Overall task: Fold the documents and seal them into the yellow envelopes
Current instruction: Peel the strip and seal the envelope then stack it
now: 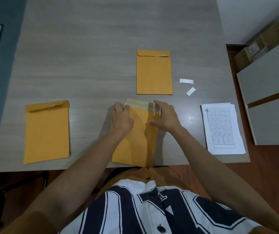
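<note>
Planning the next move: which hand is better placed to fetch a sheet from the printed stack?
Probably right: the right hand lies on the right side of the middle envelope, nearest the stack of printed sheets; the left hand must cross over.

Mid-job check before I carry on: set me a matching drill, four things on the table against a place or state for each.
Things:
1. middle envelope
2. left envelope
3. printed sheets
4. white strips

Places or states:
A. stacked at the right edge of the table
B. loose, just right of the far envelope
C. left hand and right hand on its top end
D. flap folded down, no hand on it

Pairs: 1-C, 2-D, 3-A, 4-B.
</note>
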